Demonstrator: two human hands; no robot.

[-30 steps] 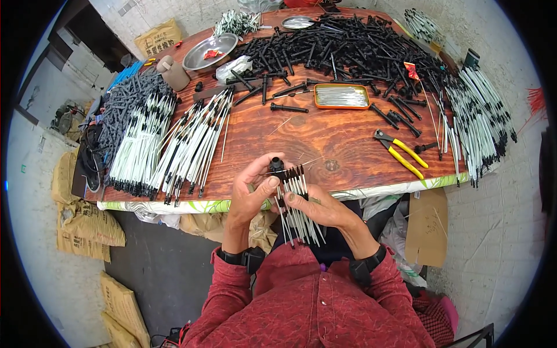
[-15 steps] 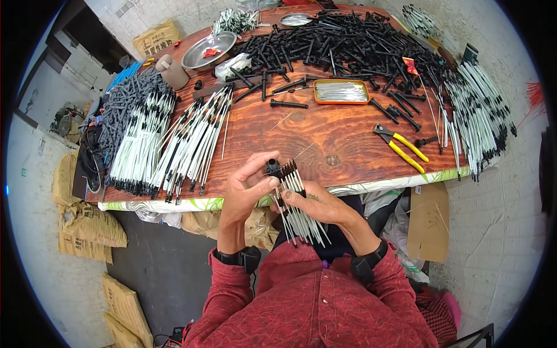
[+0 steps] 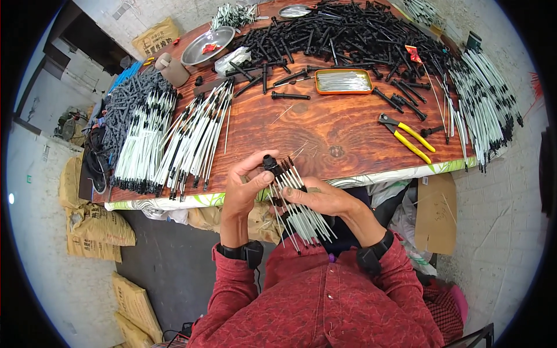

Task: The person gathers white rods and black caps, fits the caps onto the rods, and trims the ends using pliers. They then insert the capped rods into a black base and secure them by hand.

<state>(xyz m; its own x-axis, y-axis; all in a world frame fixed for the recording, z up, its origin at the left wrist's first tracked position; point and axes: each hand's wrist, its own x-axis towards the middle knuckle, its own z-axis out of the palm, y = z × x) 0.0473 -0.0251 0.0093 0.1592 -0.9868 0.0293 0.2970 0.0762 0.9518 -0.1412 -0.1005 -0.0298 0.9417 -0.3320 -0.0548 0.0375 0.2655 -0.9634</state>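
Above my lap, just off the table's near edge, both hands work close together. My left hand (image 3: 246, 182) pinches a black plastic tube piece (image 3: 270, 164) between thumb and fingers, its round end tipped up and away from me. Beside it, my right hand (image 3: 331, 203) is closed round a bundle of thin white rods with black ends (image 3: 301, 220), the thumb lying across them. The rods fan downward toward my shirt. Where the tube piece meets the nearest rods, my fingers hide whether they are joined.
On the wooden table (image 3: 267, 133) lie yellow-handled pincers (image 3: 409, 139), an orange-rimmed tray of thin pins (image 3: 343, 82) and a heap of black tube pieces (image 3: 348, 35). White rod bundles lie left (image 3: 142, 145) and right (image 3: 484, 104). A metal bowl (image 3: 207, 46) stands far left.
The black tube piece has tipped, so its round end points more away from me. The rods in my right hand spread slightly more. The whole view has shifted a little.
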